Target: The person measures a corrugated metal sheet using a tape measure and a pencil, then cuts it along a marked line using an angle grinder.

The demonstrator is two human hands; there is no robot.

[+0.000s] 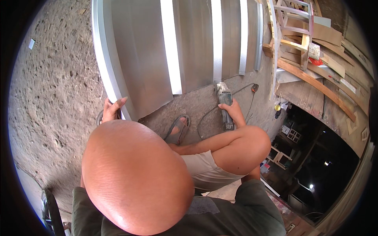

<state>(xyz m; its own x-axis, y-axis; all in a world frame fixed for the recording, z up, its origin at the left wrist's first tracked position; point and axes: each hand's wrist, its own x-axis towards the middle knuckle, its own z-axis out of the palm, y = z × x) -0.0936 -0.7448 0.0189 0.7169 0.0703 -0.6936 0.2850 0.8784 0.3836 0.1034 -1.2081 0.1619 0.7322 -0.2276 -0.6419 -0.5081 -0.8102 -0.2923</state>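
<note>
The left hand [111, 109] is seen on the near corner of the metal sheet [145, 51], its grip clamped on the bright folded edge. The sheet is laid flat on the concrete floor [51, 98], stretching away from that grip. A sandalled foot [178, 129] is planted between the two grips. The right hand [235, 112] is closed around the angle grinder [225, 103], grip clamped on its body; the head is set at the sheet's near edge just beyond that grip. A cable [246, 92] trails off right.
</note>
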